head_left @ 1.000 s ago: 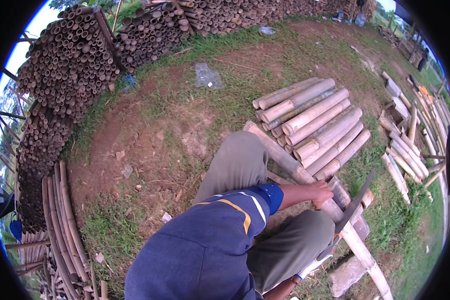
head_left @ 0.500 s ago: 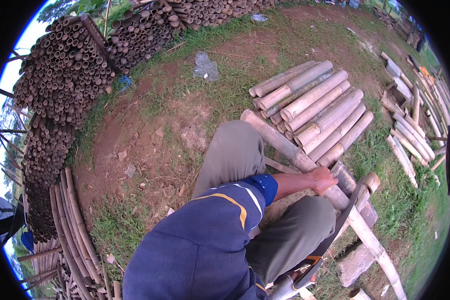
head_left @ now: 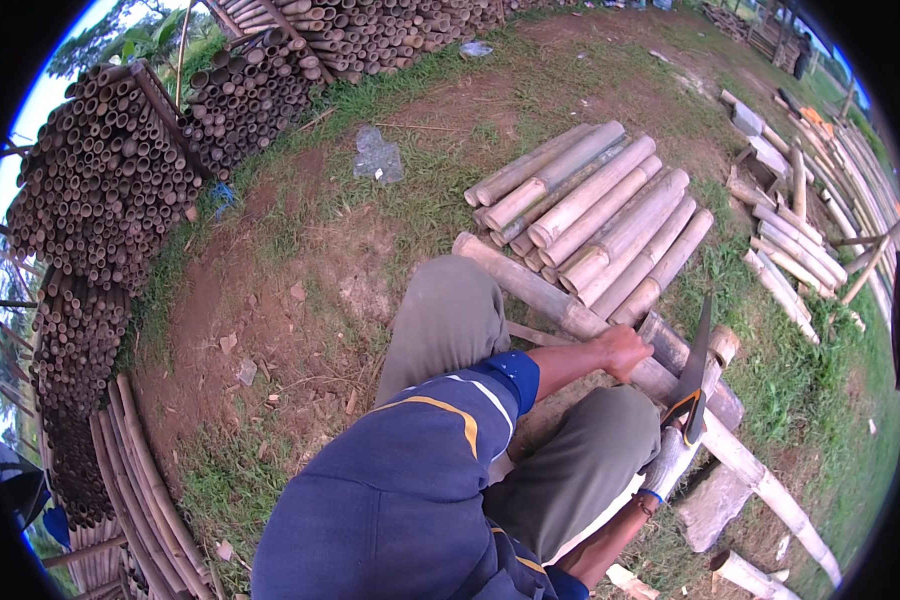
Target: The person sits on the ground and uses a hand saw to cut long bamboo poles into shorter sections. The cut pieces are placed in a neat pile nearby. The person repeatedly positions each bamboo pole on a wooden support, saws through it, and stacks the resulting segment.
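Observation:
A long bamboo pole (head_left: 530, 283) runs diagonally from beside my left knee toward the lower right. My bare left hand (head_left: 623, 353) is closed around it, knuckles up. In my right hand (head_left: 670, 462), which wears a whitish glove, is a handsaw (head_left: 697, 350) with an orange and black handle. Its blade points away from me and crosses the pole just right of my left hand. Whether the teeth touch the bamboo I cannot tell. Short bamboo pieces (head_left: 722, 348) lie under and beside the pole near the blade.
Cut bamboo lengths (head_left: 610, 215) lie in a row on the grass ahead. Large bamboo stacks (head_left: 110, 170) rise at the left and far side. More pieces (head_left: 795, 245) lie at the right. A stone block (head_left: 713, 505) sits below the pole, near a short bamboo piece (head_left: 750, 575).
The saw has moved forward, away from me, bringing its handle and my gloved right hand into sight. My left hand stays on the pole. The whole view has shifted slightly.

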### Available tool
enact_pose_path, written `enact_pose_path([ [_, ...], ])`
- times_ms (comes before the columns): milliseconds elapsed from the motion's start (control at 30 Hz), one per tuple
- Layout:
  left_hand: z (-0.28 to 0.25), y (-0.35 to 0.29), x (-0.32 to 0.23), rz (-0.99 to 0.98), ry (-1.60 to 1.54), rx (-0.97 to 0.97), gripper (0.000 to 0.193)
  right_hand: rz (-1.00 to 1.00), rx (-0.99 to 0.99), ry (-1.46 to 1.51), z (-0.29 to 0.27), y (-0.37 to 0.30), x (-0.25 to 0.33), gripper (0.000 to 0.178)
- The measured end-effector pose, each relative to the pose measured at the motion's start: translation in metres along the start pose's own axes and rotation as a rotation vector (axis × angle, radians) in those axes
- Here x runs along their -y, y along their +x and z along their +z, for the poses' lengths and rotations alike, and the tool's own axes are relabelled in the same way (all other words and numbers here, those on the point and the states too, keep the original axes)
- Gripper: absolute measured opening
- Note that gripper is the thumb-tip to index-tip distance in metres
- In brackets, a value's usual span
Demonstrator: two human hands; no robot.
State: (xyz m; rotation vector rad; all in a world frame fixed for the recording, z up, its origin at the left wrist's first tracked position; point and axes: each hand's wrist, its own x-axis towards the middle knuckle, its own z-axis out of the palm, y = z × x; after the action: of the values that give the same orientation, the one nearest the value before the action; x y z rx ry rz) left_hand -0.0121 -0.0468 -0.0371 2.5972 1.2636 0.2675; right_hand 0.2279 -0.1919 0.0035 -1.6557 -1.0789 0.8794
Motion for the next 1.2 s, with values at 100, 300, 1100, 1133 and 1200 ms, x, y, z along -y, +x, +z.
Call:
enact_pose_path([
  [100,0.001,0.002,0.007,-0.005,-0.004,-0.042,0.067,-0.153,-0.107,-0.178,-0.010,-0.076,-0.016,0.051],
  [300,0.011,-0.002,-0.003,0.013,0.003,-0.001,0.070,-0.072,-0.206,-0.006,-0.077,-0.340,-0.090,0.072],
  [1100,-0.016,-0.017,0.000,-0.054,-0.005,0.017,0.063,-0.062,-0.096,-0.098,-0.052,-0.314,-0.007,0.048],
  [1133,-0.011,-0.008,-0.007,-0.032,-0.003,0.019,0.063,-0.078,-0.107,-0.147,-0.047,-0.293,0.004,0.048],
  [1200,-0.005,-0.010,-0.009,-0.029,0.007,0.032,0.064,-0.104,-0.116,-0.148,-0.030,-0.230,-0.002,0.055],
])
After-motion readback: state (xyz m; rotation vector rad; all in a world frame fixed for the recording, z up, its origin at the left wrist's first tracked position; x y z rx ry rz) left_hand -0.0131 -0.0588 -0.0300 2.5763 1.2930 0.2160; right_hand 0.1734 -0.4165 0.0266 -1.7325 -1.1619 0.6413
